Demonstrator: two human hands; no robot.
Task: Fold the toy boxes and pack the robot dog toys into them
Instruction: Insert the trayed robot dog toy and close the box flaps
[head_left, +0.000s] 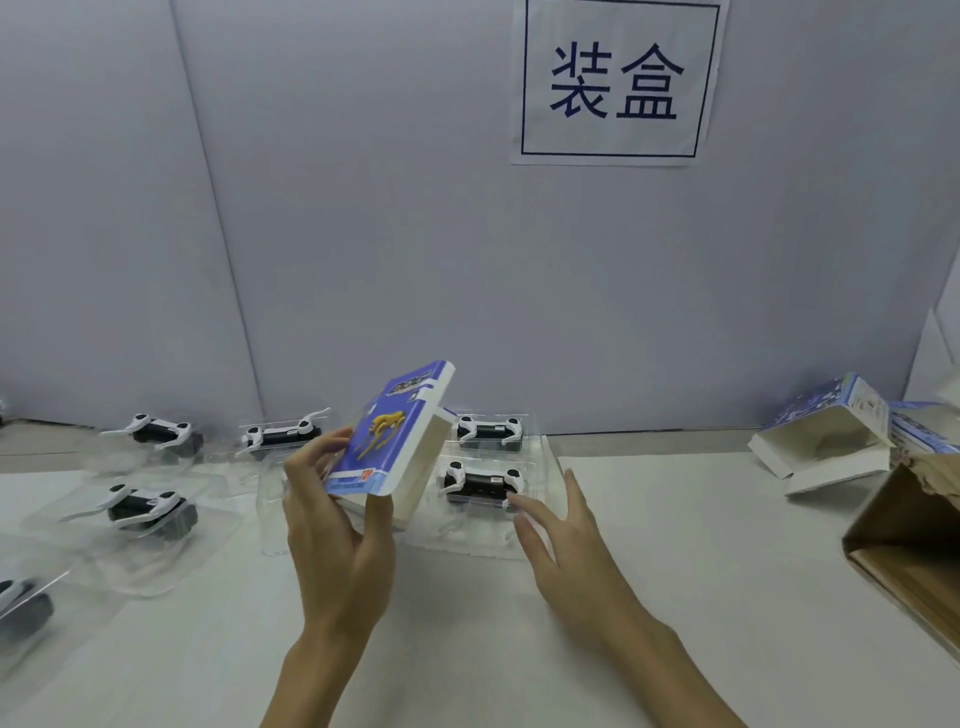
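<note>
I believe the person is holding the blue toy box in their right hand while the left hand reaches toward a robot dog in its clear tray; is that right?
Not quite: the hands are swapped. In the head view, the left hand holds the blue toy box, and the right hand reaches, fingers straight, toward the robot dog in its clear tray.
</note>
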